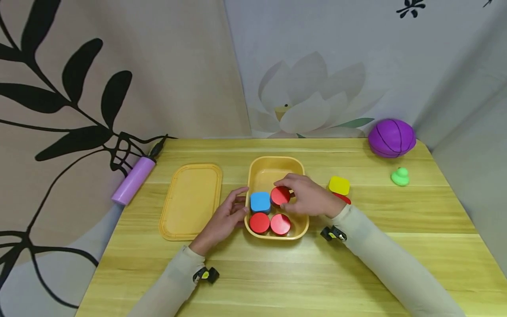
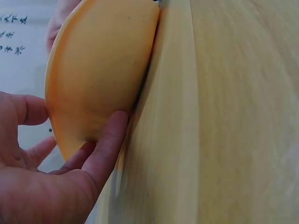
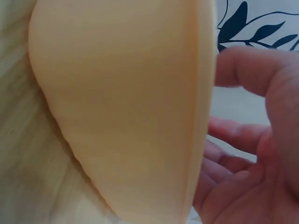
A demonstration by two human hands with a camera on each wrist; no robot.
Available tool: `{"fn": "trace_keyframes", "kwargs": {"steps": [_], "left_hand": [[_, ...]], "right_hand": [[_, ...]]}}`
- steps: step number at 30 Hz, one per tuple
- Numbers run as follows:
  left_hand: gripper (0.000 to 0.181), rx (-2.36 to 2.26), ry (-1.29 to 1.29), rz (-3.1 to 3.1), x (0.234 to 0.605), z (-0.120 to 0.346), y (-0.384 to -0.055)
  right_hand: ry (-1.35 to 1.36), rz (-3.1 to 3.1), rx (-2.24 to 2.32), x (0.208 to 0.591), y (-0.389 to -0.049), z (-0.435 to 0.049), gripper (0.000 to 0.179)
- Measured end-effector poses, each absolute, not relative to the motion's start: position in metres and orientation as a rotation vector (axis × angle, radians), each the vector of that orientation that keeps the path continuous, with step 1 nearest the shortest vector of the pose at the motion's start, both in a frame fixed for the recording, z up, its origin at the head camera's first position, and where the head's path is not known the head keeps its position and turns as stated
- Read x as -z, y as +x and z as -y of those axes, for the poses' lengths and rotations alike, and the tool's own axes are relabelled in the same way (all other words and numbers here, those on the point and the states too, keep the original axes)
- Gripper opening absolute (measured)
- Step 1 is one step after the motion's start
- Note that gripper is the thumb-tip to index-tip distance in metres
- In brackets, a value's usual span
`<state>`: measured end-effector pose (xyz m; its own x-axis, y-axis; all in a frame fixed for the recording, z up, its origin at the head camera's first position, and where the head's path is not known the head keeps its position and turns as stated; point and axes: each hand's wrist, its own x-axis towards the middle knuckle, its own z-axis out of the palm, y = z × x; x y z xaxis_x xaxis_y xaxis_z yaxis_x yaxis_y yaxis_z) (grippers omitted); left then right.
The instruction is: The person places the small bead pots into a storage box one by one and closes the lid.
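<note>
A yellow-orange plastic container (image 1: 275, 165) sits on the table, its outer wall (image 2: 98, 60) filling much of the left wrist view. My left hand (image 1: 225, 219) touches its left side with fairly straight fingers. Over the container, my right hand (image 1: 313, 197) pinches a red round block (image 1: 280, 195) between thumb and fingers. Left of that block is a blue rounded-square block (image 1: 260, 202). Two more red round blocks, one at the front left (image 1: 259, 223) and another at the front right (image 1: 280, 224), lie inside too. In the right wrist view the container wall hides the held block.
The flat yellow lid (image 1: 192, 202) lies to the left. A yellow block (image 1: 339, 185) and a partly hidden red block (image 1: 343, 198) are by my right wrist. Farther right are a purple ball (image 1: 392, 138) and a small green object (image 1: 400, 177). A purple cylinder (image 1: 134, 180) lies at the left edge.
</note>
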<state>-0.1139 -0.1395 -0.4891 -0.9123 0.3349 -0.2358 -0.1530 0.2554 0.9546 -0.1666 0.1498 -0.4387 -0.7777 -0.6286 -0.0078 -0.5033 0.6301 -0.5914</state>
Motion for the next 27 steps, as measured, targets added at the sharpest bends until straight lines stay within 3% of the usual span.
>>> {"fn": "trace_keyframes", "kwargs": {"steps": [15,27], "left_hand": [[0.057,-1.73,0.16,-2.106,0.487,0.137,-0.111],[0.057,-1.738,0.156,-2.099,0.487,0.137,-0.113]], "right_hand": [[-0.956,-2.467,0.6,0.436,-0.176,-0.139,0.044],[-0.883,-2.426,0.75,0.437,-0.177,-0.144,0.054]]}}
